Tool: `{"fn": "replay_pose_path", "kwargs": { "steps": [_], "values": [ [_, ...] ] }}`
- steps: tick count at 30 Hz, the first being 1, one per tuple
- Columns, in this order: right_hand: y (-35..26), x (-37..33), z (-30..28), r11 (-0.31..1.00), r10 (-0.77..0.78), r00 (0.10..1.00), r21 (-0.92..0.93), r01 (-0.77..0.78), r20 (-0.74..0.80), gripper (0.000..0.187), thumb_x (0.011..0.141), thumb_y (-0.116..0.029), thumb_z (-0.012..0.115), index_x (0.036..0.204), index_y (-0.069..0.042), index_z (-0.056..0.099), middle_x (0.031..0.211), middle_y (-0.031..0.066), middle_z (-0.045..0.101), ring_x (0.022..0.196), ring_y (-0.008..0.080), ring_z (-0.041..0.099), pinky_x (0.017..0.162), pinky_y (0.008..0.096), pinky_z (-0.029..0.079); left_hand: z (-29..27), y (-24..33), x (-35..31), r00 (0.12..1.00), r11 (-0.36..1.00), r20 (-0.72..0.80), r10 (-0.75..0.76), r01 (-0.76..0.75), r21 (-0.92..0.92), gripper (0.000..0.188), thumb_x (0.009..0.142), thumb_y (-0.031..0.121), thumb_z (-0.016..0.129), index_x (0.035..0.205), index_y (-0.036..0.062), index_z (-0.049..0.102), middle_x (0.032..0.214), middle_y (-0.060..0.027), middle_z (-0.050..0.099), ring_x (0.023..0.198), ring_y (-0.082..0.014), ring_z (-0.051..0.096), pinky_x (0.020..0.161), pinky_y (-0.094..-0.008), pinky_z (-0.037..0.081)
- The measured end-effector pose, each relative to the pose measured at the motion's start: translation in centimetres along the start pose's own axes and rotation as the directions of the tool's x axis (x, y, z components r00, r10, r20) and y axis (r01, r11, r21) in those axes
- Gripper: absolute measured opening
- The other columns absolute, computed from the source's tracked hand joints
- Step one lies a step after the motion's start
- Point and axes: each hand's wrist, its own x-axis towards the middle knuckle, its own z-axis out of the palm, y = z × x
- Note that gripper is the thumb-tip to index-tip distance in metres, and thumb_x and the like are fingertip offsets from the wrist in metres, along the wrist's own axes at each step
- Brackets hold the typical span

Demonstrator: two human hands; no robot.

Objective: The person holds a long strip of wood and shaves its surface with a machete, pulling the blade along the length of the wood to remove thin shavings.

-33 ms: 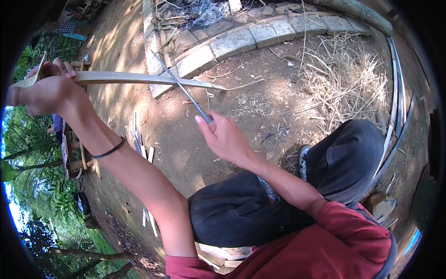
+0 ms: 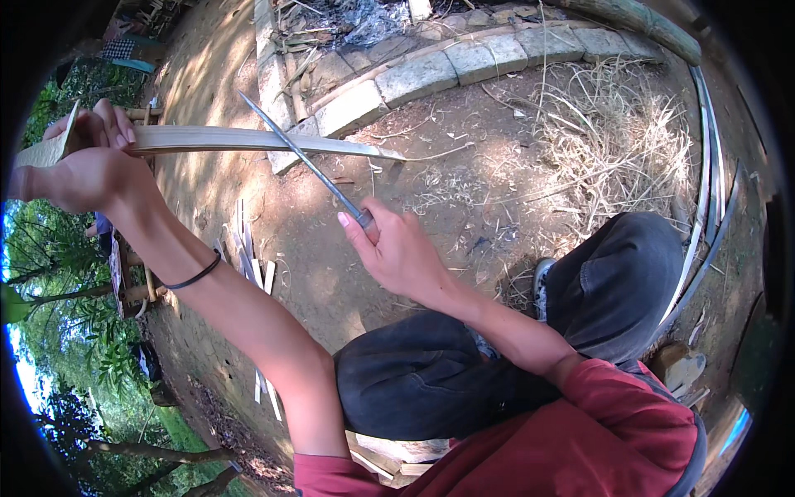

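My left hand [image 2: 98, 161], out at the far left with the wrist bent, is closed around a long pale strip of split bamboo or wood [image 2: 215, 139]. The strip runs to the right and thins to a fine, frayed tip; another stretch of it shows at the far left behind the wrist. In the middle, my right hand [image 2: 402, 253] grips the handle of a narrow knife [image 2: 310, 166], thumb along it. Its blade points up and left and crosses over the strip near the thin end. Whether blade and strip touch I cannot tell.
Shavings [image 2: 617, 149] lie heaped at the right beside long strips [image 2: 708, 182]. A curved stone border [image 2: 418, 80] rings grey ash [image 2: 364, 25] at the top. Cut sticks [image 2: 267, 277] lie on the ground near my left arm. My bent knee [image 2: 633, 273] rises at the right.
The knife has swung so its tip sits farther left and higher, crossing the strip nearer my left hand. My right hand has shifted slightly left. The left hand holds almost the same place.
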Motion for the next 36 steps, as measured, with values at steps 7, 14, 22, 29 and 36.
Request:
{"fn": "replay_pose_path", "kwargs": {
  "steps": [7, 14, 22, 29, 36],
  "values": [
    [10.1, 4.1, 0.5, 0.974, 0.188, 0.972, -0.1, -0.203, -0.144, 0.045, 0.099, -0.032, 0.05, 0.076, 0.007, 0.059, 0.059, 0.0226, 0.06, 0.062, 0.0427, 0.064, 0.061, 0.0497, 0.049, -3.6, -1.2, 1.5, 0.908, 0.826, 0.417, 0.033, 0.21, -0.522, 0.085, 0.073, 0.091, 0.036, 0.072, 0.0072, 0.047, 0.053, 0.0007, 0.031, 0.041, -0.0084, 0.023, 0.038, -0.019, 0.024],
    [4.6, 3.2, -0.7, 0.995, 0.092, 0.993, -0.042, -0.096, -0.078, 0.047, 0.099, -0.035, 0.049, 0.076, 0.004, 0.057, 0.052, 0.0184, 0.052, 0.049, 0.0328, 0.055, 0.052, 0.0467, 0.04, -4.6, -1.7, 1.5, 0.909, 0.833, 0.416, 0.02, 0.215, -0.509, 0.081, 0.074, 0.09, 0.036, 0.073, 0.0093, 0.044, 0.056, 0.0005, 0.029, 0.043, -0.0098, 0.021, 0.039, -0.0196, 0.027],
    [11.5, 4.8, 0.5, 0.961, 0.244, 0.95, -0.082, -0.263, -0.196, 0.046, 0.099, -0.032, 0.049, 0.079, 0.007, 0.063, 0.061, 0.0242, 0.062, 0.06, 0.0447, 0.064, 0.063, 0.0517, 0.051, -2.4, -0.2, 0.6, 0.877, 0.75, 0.474, 0.084, 0.258, -0.61, 0.08, 0.069, 0.091, 0.043, 0.075, 0.0113, 0.043, 0.054, 0.0045, 0.027, 0.04, -0.0058, 0.02, 0.034, -0.0181, 0.024],
    [10.9, 4.0, -0.1, 0.965, 0.254, 0.957, -0.033, -0.261, -0.14, 0.048, 0.099, -0.034, 0.048, 0.074, 0.004, 0.063, 0.057, 0.0227, 0.057, 0.057, 0.0407, 0.062, 0.059, 0.0494, 0.047, -1.6, -0.6, 0.9, 0.824, 0.674, 0.539, 0.177, 0.298, -0.676, 0.079, 0.073, 0.088, 0.046, 0.076, 0.0092, 0.044, 0.055, 0.0048, 0.028, 0.039, -0.0048, 0.019, 0.033, -0.0172, 0.022],
    [7.5, 3.7, 0.7, 0.996, 0.092, 0.977, 0.021, -0.09, -0.192, 0.04, 0.099, -0.03, 0.051, 0.077, 0.004, 0.057, 0.053, 0.0174, 0.053, 0.049, 0.0367, 0.055, 0.053, 0.0469, 0.041, -0.7, 0.5, 0.4, 0.931, 0.855, 0.366, -0.004, 0.193, -0.481, 0.083, 0.075, 0.089, 0.033, 0.072, 0.0073, 0.047, 0.053, -0.0005, 0.029, 0.039, -0.0113, 0.021, 0.037, -0.0194, 0.024]
  ]
}}
